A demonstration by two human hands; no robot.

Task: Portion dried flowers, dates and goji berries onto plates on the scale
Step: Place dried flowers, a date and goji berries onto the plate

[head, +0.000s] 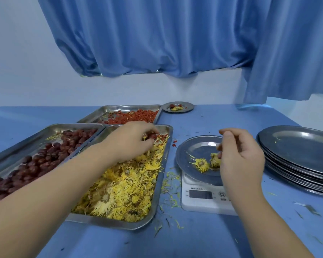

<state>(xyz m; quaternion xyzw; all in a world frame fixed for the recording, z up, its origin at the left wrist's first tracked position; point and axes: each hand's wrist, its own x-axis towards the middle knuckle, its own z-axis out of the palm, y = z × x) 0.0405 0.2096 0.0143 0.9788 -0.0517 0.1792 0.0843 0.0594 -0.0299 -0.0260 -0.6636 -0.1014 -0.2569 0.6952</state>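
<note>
Blue table [203,239]: left fingers [147,131] grip a dark red date [151,136] over the yellow flower tray [110,221]. Right fingers [229,135] curl beside two shaggy dried flowers [200,163] on the plate [196,148], grip unclear. Lettering on the scale [199,203] beneath is blurred.

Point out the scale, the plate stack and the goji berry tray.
scale [199,204]: head view, white front below the display.
plate stack [296,144]: head view, top plate's bare middle.
goji berry tray [99,113]: head view, bare steel floor, left end.
</note>
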